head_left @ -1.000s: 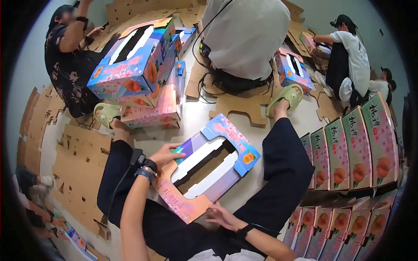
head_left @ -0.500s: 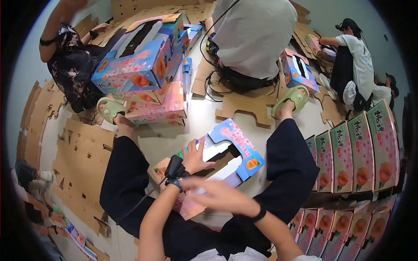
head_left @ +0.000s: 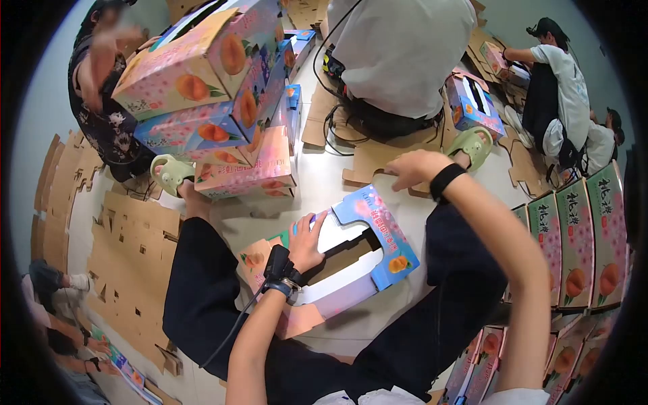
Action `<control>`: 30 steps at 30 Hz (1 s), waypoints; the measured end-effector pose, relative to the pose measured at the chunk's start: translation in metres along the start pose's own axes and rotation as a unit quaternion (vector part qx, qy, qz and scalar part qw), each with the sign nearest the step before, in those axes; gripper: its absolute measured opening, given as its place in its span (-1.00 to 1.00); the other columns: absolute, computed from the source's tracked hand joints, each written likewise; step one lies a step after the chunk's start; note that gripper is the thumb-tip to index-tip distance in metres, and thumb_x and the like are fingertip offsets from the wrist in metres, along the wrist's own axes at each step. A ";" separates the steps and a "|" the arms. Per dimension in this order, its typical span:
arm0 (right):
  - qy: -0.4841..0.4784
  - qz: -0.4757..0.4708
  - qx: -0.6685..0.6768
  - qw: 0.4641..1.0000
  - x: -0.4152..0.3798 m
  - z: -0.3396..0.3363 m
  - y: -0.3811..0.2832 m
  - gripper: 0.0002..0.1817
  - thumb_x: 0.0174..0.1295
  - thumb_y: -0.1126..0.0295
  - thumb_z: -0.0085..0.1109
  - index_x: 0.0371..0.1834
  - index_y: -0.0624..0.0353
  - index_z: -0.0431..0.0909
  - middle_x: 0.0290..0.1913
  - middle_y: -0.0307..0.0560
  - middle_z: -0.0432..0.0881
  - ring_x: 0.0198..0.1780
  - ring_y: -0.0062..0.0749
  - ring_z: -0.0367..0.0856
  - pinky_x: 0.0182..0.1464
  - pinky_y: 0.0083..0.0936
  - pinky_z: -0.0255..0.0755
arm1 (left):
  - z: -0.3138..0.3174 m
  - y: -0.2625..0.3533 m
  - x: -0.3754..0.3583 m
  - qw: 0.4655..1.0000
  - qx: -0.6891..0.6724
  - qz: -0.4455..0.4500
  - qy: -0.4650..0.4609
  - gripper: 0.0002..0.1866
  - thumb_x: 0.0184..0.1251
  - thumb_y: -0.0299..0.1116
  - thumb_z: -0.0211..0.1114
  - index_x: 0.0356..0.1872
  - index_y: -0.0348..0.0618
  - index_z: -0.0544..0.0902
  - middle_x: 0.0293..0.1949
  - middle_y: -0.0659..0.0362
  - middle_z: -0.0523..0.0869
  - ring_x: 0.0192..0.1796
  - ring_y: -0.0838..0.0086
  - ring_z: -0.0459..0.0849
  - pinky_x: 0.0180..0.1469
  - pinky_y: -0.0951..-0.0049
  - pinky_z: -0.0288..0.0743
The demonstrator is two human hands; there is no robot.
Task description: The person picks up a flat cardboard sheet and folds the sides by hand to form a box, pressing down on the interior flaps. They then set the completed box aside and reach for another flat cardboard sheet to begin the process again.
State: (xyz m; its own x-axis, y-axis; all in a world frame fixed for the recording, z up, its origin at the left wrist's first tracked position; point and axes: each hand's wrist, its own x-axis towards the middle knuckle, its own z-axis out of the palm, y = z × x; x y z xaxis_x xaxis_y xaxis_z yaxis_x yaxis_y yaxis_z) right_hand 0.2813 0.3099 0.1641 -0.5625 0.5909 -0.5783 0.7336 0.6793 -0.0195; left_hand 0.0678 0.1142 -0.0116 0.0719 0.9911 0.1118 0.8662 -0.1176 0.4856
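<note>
Our left hand (head_left: 305, 247) rests on the near-left side of the box (head_left: 397, 236) on the floor (head_left: 233, 270), fingers slightly spread. Our right hand (head_left: 420, 169) hovers beyond its far-right edge, fingers loosely bent, holding nothing.

Left hand (head_left: 306, 247): palm hidden against the carton (head_left: 399, 251)
Right hand (head_left: 417, 169): fingers blurred together
Top stacked box (head_left: 185, 75): upper part cut off by the picture's top edge
White-shirted person (head_left: 401, 61): head out of view
Person at left (head_left: 101, 111): face and hand blurred
Upright boxes (head_left: 575, 250): partly behind the right forearm (head_left: 526, 297)
</note>
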 end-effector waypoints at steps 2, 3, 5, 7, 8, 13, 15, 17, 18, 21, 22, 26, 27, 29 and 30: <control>-0.040 0.001 0.012 0.999 -0.014 -0.017 0.000 -0.49 -0.01 0.09 0.12 0.03 0.06 0.53 -0.05 0.05 0.61 0.00 -0.06 0.56 0.02 -0.28 0.45 | -0.005 -0.003 0.010 1.000 0.001 0.019 -0.012 0.00 -0.38 -0.44 0.38 0.33 0.06 0.19 0.13 -0.01 0.34 0.22 0.11 0.30 0.25 0.09 0.07; -0.042 -0.001 0.014 0.999 -0.006 -0.008 -0.001 -0.49 -0.01 0.09 0.12 0.03 0.06 0.53 -0.05 0.05 0.61 0.00 -0.06 0.56 0.02 -0.28 0.45 | -0.006 -0.004 0.015 1.000 0.002 0.017 -0.016 0.00 -0.38 -0.44 0.38 0.33 0.06 0.19 0.13 -0.01 0.34 0.22 0.11 0.30 0.25 0.09 0.07; -0.030 -0.066 -0.044 0.996 0.020 0.025 -0.002 -0.46 0.05 0.04 0.09 0.07 0.10 0.49 -0.04 0.07 0.60 0.01 -0.06 0.55 0.03 -0.25 0.44 | -0.009 -0.005 0.023 0.999 0.000 0.029 -0.029 -0.01 -0.37 -0.43 0.38 0.32 0.06 0.20 0.13 -0.01 0.34 0.21 0.12 0.31 0.25 0.11 0.08; 0.033 -0.104 -0.030 0.994 0.043 0.058 -0.020 -0.42 0.15 -0.08 -0.01 0.08 0.14 0.45 -0.05 0.08 0.60 0.01 -0.10 0.56 0.06 -0.24 0.41 | -0.010 -0.001 0.027 0.999 -0.002 0.032 -0.031 -0.01 -0.37 -0.42 0.38 0.32 0.05 0.20 0.12 -0.02 0.35 0.21 0.11 0.31 0.25 0.11 0.08; 0.093 -0.131 -0.031 0.987 0.056 0.079 -0.026 -0.42 0.19 -0.10 -0.08 0.05 0.15 0.47 -0.04 0.10 0.58 0.02 -0.08 0.55 0.06 -0.26 0.41 | -0.009 0.002 0.029 0.999 -0.007 0.038 -0.029 -0.01 -0.37 -0.41 0.37 0.32 0.04 0.20 0.12 -0.02 0.35 0.20 0.11 0.31 0.25 0.12 0.09; 0.054 -0.147 0.026 0.987 0.090 0.104 -0.039 -0.35 0.21 -0.19 -0.19 -0.12 0.21 0.60 -0.08 0.16 0.58 -0.03 -0.01 0.56 0.01 -0.26 0.43 | 0.001 0.017 0.024 0.997 0.005 0.042 -0.063 -0.01 -0.36 -0.32 0.35 0.34 0.02 0.18 0.13 -0.05 0.33 0.24 0.12 0.28 0.30 0.04 0.03; -0.052 -0.121 0.039 0.991 0.083 0.104 -0.035 -0.29 0.16 -0.25 -0.20 -0.26 0.24 0.65 -0.10 0.18 0.59 -0.05 0.00 0.57 -0.01 -0.24 0.43 | 0.004 0.026 0.023 0.995 0.021 0.054 -0.087 0.00 -0.36 -0.31 0.35 0.35 0.03 0.17 0.14 -0.06 0.31 0.25 0.11 0.26 0.31 0.03 0.02; -0.033 -0.134 0.058 0.989 0.080 0.113 -0.035 -0.30 0.11 -0.22 -0.14 -0.26 0.29 0.65 -0.18 0.19 0.62 -0.09 -0.02 0.59 0.00 -0.24 0.43 | 0.005 0.032 0.025 0.993 0.024 0.059 -0.099 0.01 -0.36 -0.31 0.35 0.35 0.03 0.17 0.14 -0.06 0.31 0.25 0.11 0.25 0.31 0.02 0.01; -0.052 -0.122 0.058 0.989 0.075 0.105 -0.039 -0.34 0.09 -0.17 -0.11 -0.27 0.28 0.65 -0.21 0.19 0.63 -0.11 -0.01 0.60 0.01 -0.24 0.42 | 0.007 0.035 0.024 0.992 0.028 0.057 -0.105 0.01 -0.35 -0.31 0.35 0.36 0.04 0.16 0.15 -0.06 0.30 0.26 0.10 0.25 0.31 0.00 0.01; -0.098 -0.096 0.032 0.990 0.077 0.106 -0.049 -0.44 0.03 -0.06 -0.04 -0.26 0.24 0.66 -0.26 0.18 0.65 -0.12 -0.02 0.62 0.04 -0.31 0.40 | 0.010 0.041 0.022 0.993 0.022 0.070 -0.097 0.00 -0.35 -0.31 0.35 0.35 0.04 0.17 0.15 -0.07 0.30 0.26 0.10 0.25 0.31 -0.03 0.01; -0.108 -0.089 0.016 0.990 0.080 0.115 -0.050 -0.47 0.05 -0.03 -0.04 -0.25 0.23 0.66 -0.24 0.16 0.66 -0.12 -0.04 0.62 0.04 -0.31 0.39 | 0.012 0.043 0.020 0.992 0.022 0.072 -0.099 0.00 -0.35 -0.31 0.35 0.35 0.04 0.17 0.15 -0.07 0.30 0.26 0.10 0.25 0.31 -0.03 0.01; -0.110 -0.084 -0.016 0.990 0.073 0.121 -0.058 -0.59 0.07 0.12 0.03 -0.12 0.11 0.65 -0.11 0.07 0.65 -0.04 -0.16 0.62 0.03 -0.35 0.43 | 0.021 0.052 0.011 0.993 0.018 0.078 -0.090 -0.04 -0.34 -0.32 0.33 0.33 0.01 0.20 0.16 -0.08 0.30 0.26 0.08 0.25 0.32 -0.02 0.00; -0.109 -0.086 -0.018 0.990 0.073 0.121 -0.060 -0.59 0.07 0.12 0.03 -0.12 0.11 0.65 -0.11 0.07 0.65 -0.04 -0.16 0.62 0.03 -0.35 0.43 | 0.022 0.053 0.009 0.994 0.017 0.074 -0.085 -0.05 -0.34 -0.33 0.32 0.32 0.00 0.21 0.17 -0.08 0.30 0.26 0.08 0.25 0.32 -0.01 -0.01; -0.093 -0.111 -0.039 0.989 0.074 0.123 -0.058 -0.62 0.08 0.16 0.04 -0.14 0.12 0.65 -0.12 0.07 0.65 -0.05 -0.16 0.62 0.02 -0.35 0.44 | 0.021 0.054 0.008 0.994 0.013 0.071 -0.083 -0.07 -0.33 -0.33 0.32 0.31 0.00 0.22 0.18 -0.08 0.30 0.27 0.08 0.24 0.32 0.00 -0.01; -0.070 -0.118 -0.034 0.990 0.073 0.123 -0.058 -0.64 0.07 0.19 0.03 -0.19 0.14 0.66 -0.15 0.08 0.66 -0.07 -0.13 0.63 0.01 -0.32 0.44 | 0.020 0.053 0.007 0.994 0.011 0.073 -0.083 -0.06 -0.33 -0.33 0.32 0.31 0.00 0.22 0.17 -0.08 0.30 0.27 0.08 0.24 0.33 0.00 -0.01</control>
State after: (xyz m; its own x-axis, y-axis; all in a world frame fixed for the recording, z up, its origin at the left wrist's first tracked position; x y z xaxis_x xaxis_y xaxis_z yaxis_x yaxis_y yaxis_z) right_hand 0.2449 0.2600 0.0228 -0.6536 0.3483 -0.6720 0.5570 0.8225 -0.1154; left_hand 0.1245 0.1166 -0.0026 0.2772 0.9602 0.0342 0.8507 -0.2618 0.4558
